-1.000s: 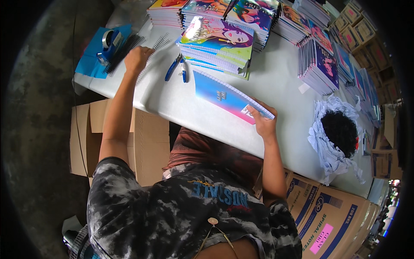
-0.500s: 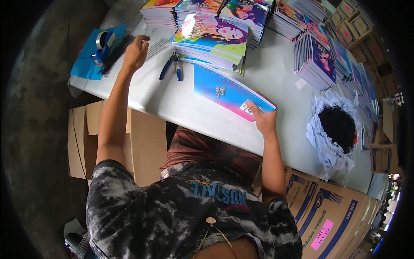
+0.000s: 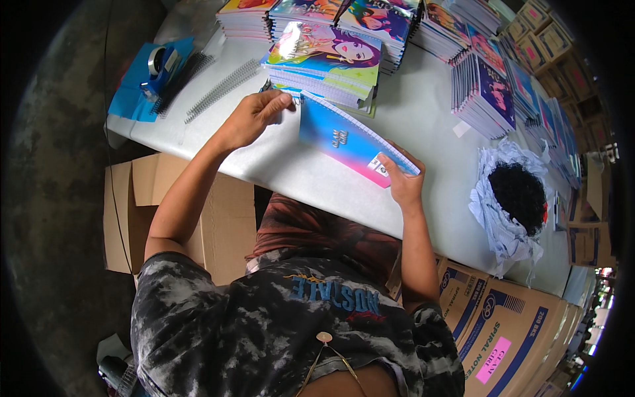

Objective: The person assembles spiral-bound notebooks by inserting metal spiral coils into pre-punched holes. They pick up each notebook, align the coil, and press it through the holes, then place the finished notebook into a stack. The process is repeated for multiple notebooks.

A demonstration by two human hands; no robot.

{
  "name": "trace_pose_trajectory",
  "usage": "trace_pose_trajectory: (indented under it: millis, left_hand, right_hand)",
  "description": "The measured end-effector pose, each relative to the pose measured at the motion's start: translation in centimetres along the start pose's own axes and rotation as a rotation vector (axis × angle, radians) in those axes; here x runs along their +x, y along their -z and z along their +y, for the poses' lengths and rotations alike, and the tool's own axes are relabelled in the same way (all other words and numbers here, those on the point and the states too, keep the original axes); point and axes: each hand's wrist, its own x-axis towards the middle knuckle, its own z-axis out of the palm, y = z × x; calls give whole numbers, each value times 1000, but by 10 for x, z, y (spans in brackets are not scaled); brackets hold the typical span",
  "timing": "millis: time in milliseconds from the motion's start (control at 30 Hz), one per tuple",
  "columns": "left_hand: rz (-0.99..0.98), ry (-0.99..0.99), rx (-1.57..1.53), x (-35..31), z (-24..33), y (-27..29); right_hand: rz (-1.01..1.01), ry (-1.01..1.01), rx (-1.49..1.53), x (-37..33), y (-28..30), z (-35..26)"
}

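My right hand (image 3: 405, 173) grips a blue-and-pink notebook (image 3: 337, 137) by its right end, thumb on the cover. A row of punched holes runs along its far edge. My left hand (image 3: 258, 118) is pinched closed at the notebook's left corner, and a few loops of a wire spiral (image 3: 296, 100) show at its fingertips. Most of that spiral is hidden by the hand. More loose wire spirals (image 3: 221, 89) lie on the table to the left of the hand. Just beyond the notebook stands a pile of notebooks (image 3: 324, 63) with an illustrated cover.
A tape dispenser (image 3: 155, 76) sits on a blue sheet (image 3: 126, 92) at the far left, beside dark spirals (image 3: 182, 76). Stacked notebooks (image 3: 483, 92) stand to the right and back. A plastic bag (image 3: 486, 198) holds black scraps. Cardboard boxes (image 3: 231, 225) sit below the table edge.
My left hand has moved from the loose spirals rightward and nearer, to the notebook's corner, with spiral loops at its fingertips. It now covers most of the pliers. The right hand stays nearly still.
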Motion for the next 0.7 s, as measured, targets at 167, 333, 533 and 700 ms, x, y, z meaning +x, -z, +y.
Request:
trace_pose_trajectory:
  millis: [167, 333, 533, 700]
  left_hand:
    - [12, -65, -130, 2, 2, -4]
    - [-123, 229, -260, 5, 22, 9]
    - [-133, -163, -194, 10, 23, 19]
    - [-22, -429, 474, 7, 35, 13]
  right_hand:
    - [-14, 22, -22, -1, -1, -1]
    - [-55, 91, -32, -2, 0, 0]
    - [-96, 150, -50, -1, -2, -7]
    - [-33, 87, -52, -5, 0, -2]
